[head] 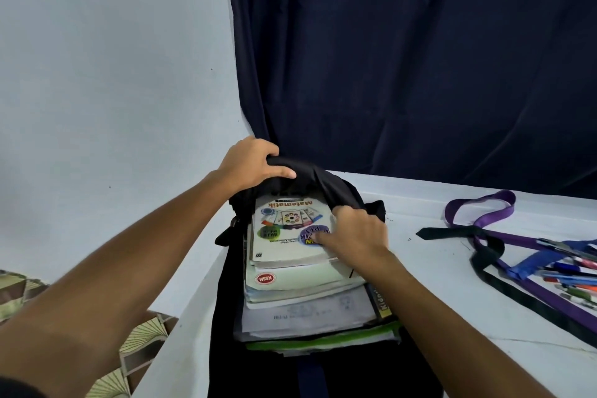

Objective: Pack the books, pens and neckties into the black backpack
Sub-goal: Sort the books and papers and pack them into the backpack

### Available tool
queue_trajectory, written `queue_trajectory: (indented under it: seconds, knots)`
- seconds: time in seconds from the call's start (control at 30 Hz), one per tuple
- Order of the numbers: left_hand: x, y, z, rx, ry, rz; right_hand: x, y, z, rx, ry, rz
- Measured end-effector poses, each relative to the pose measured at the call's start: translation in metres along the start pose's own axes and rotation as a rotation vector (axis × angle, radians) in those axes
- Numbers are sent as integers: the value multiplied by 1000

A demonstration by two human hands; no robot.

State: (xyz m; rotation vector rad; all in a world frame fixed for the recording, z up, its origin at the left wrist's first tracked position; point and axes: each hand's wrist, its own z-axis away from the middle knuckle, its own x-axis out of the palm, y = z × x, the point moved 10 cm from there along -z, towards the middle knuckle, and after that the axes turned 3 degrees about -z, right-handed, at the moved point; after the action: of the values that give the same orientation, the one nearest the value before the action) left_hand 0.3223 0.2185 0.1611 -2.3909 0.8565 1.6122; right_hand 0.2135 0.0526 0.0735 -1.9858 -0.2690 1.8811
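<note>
I have both bare forearms reaching forward from the near edge, converging toward the middle. My left hand [250, 163] sits farther out, fingers curled over in a closed grip, thumb pointing right. My right hand [355, 232] is nearer and lower, palm down, fingers bent, thumb stretched left

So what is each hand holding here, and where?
Left hand grips the backpack by its top edge; right hand grips the books at their right side.

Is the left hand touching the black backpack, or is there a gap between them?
Touching. The head view shows the left hand gripping the black backpack at its top edge, fingers curled over the fabric.
</note>
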Motion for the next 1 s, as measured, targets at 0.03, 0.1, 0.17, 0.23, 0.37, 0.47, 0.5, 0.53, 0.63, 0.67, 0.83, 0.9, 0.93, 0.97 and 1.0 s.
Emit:
queue_trajectory:
  seconds: [0.03,0.1,0.17,0.23,0.37,0.47,0.5,0.53,0.63,0.67,0.83,0.9,0.93,0.97,1.0]
  knots:
    - [0,0,0,2,0,2,-8,-9,6,-88,94,152]
    - [0,0,0,7,10,13,-4,-32,19,-315,147,158]
    - [0,2,1,11,14,21,27,-51,32,-487,-32,134]
    - [0,3,1,17,12,27,65,-56,36,-524,-208,198]
    - [2,1,1,14,-7,23,86,-55,22,-494,-224,274]
    - [4,1,2,13,-27,10,86,-57,10,-485,-236,272]
    - [5,1,2,15,-35,10,86,-58,7,-483,-245,278]
    - [7,0,2,18,-43,11,86,-58,5,-483,-248,279]
    - [10,0,4,26,-70,4,88,-60,2,-483,-244,260]
    - [10,1,6,29,-65,-1,89,-60,1,-477,-243,252]
    - [8,-6,27,-17,-41,-8,57,-55,5,-483,-219,-120]
    - [-1,-22,42,-81,38,154,22,-38,-1,-428,-114,-546]
    - [-7,-34,49,-129,116,227,3,-22,-10,-374,-13,-708]
    - [-16,-46,58,-197,198,273,-11,-1,-23,-298,88,-835]
    - [-19,-64,68,-297,266,302,-23,20,-36,-208,171,-918]
